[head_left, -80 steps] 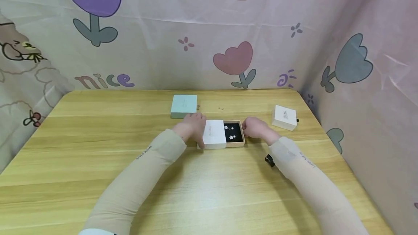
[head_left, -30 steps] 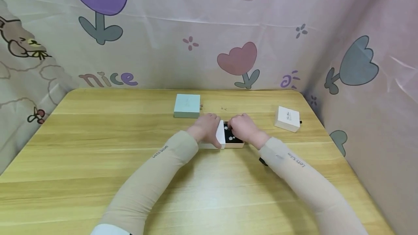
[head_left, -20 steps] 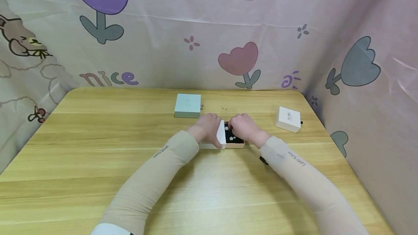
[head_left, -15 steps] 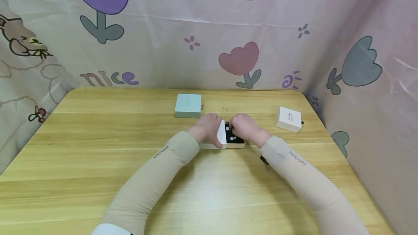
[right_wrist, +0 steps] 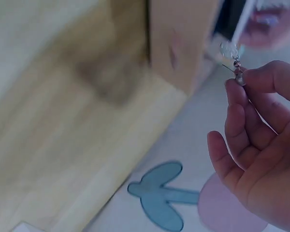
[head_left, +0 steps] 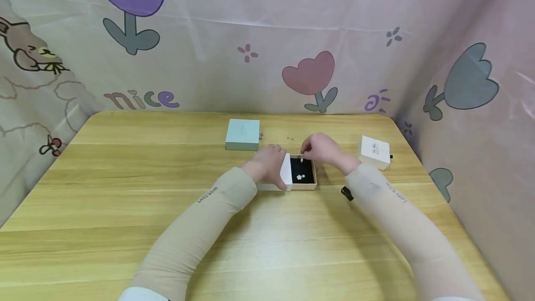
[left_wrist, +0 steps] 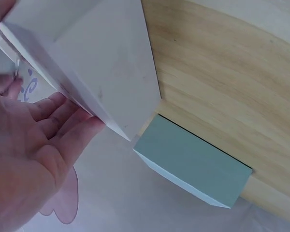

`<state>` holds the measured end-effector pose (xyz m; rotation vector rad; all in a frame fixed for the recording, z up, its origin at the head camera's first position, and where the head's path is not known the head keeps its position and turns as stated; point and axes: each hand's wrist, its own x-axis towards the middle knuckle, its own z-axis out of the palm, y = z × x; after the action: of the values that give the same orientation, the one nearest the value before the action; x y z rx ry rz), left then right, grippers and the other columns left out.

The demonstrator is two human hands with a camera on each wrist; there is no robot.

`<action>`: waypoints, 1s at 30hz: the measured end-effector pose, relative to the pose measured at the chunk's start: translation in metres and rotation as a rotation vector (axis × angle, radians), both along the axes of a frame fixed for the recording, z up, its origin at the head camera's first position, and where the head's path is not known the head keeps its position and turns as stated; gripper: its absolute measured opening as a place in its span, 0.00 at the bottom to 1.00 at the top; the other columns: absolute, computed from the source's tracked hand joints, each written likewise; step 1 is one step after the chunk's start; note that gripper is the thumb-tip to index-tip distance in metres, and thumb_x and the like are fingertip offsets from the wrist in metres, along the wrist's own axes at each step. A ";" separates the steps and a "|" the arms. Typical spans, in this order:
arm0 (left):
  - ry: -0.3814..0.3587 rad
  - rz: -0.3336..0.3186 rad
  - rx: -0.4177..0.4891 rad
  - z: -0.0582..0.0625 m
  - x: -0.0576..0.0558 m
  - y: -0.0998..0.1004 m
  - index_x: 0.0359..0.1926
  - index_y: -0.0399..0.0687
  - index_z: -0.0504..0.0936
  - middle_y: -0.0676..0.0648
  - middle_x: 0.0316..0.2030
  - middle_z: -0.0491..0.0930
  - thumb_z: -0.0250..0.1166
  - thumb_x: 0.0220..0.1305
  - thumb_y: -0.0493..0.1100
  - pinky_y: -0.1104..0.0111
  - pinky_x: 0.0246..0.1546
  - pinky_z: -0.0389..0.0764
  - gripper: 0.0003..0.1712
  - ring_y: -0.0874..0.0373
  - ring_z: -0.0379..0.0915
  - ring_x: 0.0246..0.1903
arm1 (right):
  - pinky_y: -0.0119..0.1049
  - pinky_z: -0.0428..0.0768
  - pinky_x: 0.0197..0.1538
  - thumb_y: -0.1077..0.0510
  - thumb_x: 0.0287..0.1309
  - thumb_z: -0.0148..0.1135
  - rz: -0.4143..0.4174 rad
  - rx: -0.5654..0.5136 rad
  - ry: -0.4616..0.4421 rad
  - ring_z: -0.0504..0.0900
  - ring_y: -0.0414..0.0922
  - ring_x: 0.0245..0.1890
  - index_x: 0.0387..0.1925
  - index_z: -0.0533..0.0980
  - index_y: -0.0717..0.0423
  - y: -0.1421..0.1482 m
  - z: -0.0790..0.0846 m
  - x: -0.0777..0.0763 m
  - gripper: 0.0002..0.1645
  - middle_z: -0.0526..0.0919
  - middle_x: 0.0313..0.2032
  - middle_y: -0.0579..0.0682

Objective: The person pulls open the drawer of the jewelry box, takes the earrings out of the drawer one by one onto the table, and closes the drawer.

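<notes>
A white jewelry box [head_left: 286,173] sits partly slid open on the table, its drawer [head_left: 309,167] lined in black and pulled out to the right. My left hand [head_left: 269,164] grips the white sleeve from above, thumb at the near side and fingers at the far side; the left wrist view shows fingertips against the box's edge. Over the drawer's far edge, my right hand [head_left: 323,147] pinches an earring [right_wrist: 238,72] with a small pearl between thumb and forefinger. Another earring [head_left: 300,177] with a white flower lies on the black lining near the drawer's front.
A mint green box [head_left: 243,134] stands behind my left hand. To the right is a smaller white box [head_left: 374,151] with a black tab. A small black object [head_left: 347,193] lies beside my right forearm, and tiny pieces [head_left: 290,139] lie behind the drawer. Printed cloth hangs behind the table.
My left hand slid right along the sleeve. My right hand went from the drawer's right end into the drawer, then lifted the far earring out and moved slightly back and right.
</notes>
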<state>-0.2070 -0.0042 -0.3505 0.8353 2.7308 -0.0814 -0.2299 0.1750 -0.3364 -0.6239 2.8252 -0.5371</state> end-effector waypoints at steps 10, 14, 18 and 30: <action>0.003 -0.004 -0.022 0.000 0.000 0.001 0.65 0.41 0.62 0.45 0.64 0.66 0.68 0.41 0.71 0.64 0.66 0.63 0.57 0.51 0.62 0.64 | 0.45 0.78 0.46 0.63 0.56 0.56 -0.135 -0.087 -0.009 0.80 0.51 0.39 0.38 0.81 0.67 0.012 0.016 -0.040 0.13 0.84 0.41 0.62; 0.006 -0.012 -0.030 0.000 -0.001 0.002 0.65 0.41 0.62 0.45 0.63 0.67 0.68 0.40 0.72 0.64 0.66 0.64 0.58 0.51 0.62 0.63 | 0.46 0.77 0.46 0.64 0.57 0.55 -0.149 -0.067 -0.004 0.79 0.51 0.38 0.38 0.81 0.68 0.012 0.017 -0.049 0.12 0.84 0.41 0.63; 0.007 -0.012 -0.039 0.000 -0.001 0.001 0.66 0.42 0.61 0.45 0.64 0.66 0.67 0.40 0.72 0.64 0.66 0.64 0.59 0.51 0.62 0.64 | 0.47 0.76 0.48 0.64 0.58 0.54 -0.178 -0.046 -0.029 0.78 0.51 0.39 0.40 0.80 0.68 0.011 0.017 -0.056 0.13 0.82 0.44 0.63; 0.020 -0.028 -0.056 0.000 -0.001 0.000 0.65 0.41 0.62 0.45 0.63 0.67 0.67 0.40 0.73 0.65 0.64 0.66 0.58 0.52 0.63 0.62 | 0.43 0.76 0.43 0.64 0.56 0.54 -0.182 -0.012 -0.025 0.76 0.47 0.32 0.37 0.81 0.68 0.007 -0.002 -0.068 0.13 0.84 0.40 0.62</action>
<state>-0.2081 -0.0041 -0.3506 0.8613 2.7229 -0.1717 -0.2980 0.1823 -0.3386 -0.3610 2.8732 -0.5879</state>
